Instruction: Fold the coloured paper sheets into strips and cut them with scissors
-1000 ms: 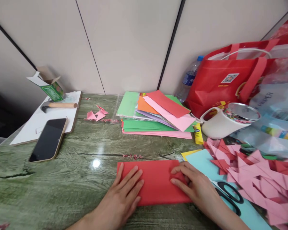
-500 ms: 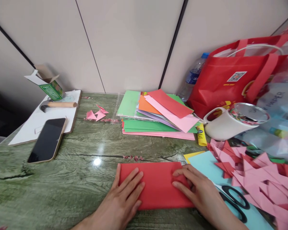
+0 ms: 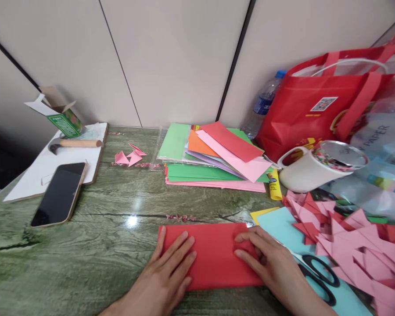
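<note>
A folded red sheet of paper [image 3: 215, 254] lies flat on the table in front of me, its long side running left to right. My left hand [image 3: 169, 265] rests palm down on its left part, with the fingers spread and one fingertip near the far left corner. At the right end, my right hand [image 3: 263, 256] touches the sheet with thumb and forefinger apart; its other fingers are curled and partly hidden. Beside that hand, black-handled scissors [image 3: 317, 281] lie on a light blue sheet [image 3: 285, 221], their blades partly covered by the hand.
Folded pink and red paper pieces [image 3: 358, 250] are heaped at right, near a white mug [image 3: 296, 175] and red bag [image 3: 303, 109]. Behind stand a coloured paper stack [image 3: 213, 175], glue stick [image 3: 274, 186] and bottle [image 3: 261, 107]. A phone [image 3: 59, 193] and hammer-like tool [image 3: 79, 143] lie left.
The view has shifted slightly, so the surroundings sit a little further left. Both hands stay on the red sheet in nearly the same pose.
</note>
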Available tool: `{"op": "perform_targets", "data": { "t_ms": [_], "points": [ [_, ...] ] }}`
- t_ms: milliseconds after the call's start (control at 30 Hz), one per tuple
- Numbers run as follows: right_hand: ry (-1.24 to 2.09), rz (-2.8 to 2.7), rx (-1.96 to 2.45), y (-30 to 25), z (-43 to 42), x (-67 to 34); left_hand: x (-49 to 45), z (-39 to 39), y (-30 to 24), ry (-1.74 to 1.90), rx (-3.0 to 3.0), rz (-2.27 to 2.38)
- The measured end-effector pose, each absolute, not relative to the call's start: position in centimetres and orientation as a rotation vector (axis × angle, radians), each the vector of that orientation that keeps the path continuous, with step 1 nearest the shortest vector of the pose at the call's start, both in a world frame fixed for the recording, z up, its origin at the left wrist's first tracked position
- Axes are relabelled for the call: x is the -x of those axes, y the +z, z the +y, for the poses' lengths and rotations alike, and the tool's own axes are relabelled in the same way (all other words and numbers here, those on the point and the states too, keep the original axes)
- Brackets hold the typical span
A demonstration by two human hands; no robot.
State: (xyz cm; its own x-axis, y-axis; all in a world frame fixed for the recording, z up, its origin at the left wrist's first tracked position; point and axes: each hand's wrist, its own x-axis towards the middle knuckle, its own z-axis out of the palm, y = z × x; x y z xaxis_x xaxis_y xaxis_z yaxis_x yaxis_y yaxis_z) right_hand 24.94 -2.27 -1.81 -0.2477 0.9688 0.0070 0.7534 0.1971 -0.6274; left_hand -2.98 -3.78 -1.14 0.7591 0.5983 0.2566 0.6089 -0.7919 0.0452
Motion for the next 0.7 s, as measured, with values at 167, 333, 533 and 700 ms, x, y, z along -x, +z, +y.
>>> {"op": "perform_targets", "data": {
  "t_ms": [167, 333, 533, 700],
  "points": [
    [0.696, -2.064, 1.6, -1.23, -2.15, -24.66, 3.05, -3.75, -1.15, -0.436, 2.902, -0.968],
    [0.706, -2.074, 1.615, -0.88, -2.04, -24.56, 3.0, -3.32, -1.12, -0.431, 2.875, -0.932],
    [0.632, -2.081, 1.651, -0.84, -1.92, -24.58, 2.99, -3.19, -1.35, -0.513, 2.87, -0.934],
    [0.604, -2.077, 1.667, -1.01, -1.92, -24.55, 2.98, -3.22, -1.34, -0.506, 2.864, -0.937]
  ]
}}
